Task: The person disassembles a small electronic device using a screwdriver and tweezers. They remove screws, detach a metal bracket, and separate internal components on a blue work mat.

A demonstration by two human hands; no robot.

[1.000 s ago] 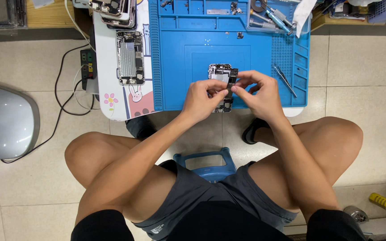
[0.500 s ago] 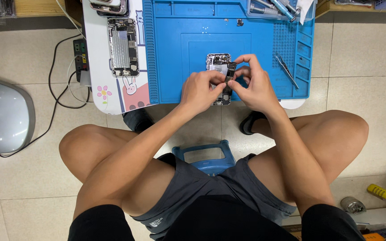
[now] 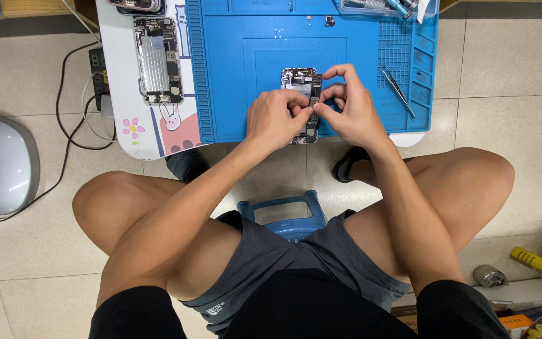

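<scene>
Circuit board (image 3: 309,100): pinched in closed grip of left hand (image 3: 274,117) and right hand (image 3: 350,108), above opened phone (image 3: 298,81) on blue mat (image 3: 233,75); tweezers (image 3: 399,91) near right.

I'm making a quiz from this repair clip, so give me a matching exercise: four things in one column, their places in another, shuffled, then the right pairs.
Things:
1. circuit board
2. tweezers
3. opened phone
4. yellow can

Places:
A. floor, far right
B. between the left hand and right hand
C. white tabletop, left of the blue mat
D. right part of the blue mat

Pairs: 1-B, 2-D, 3-C, 4-A
</scene>
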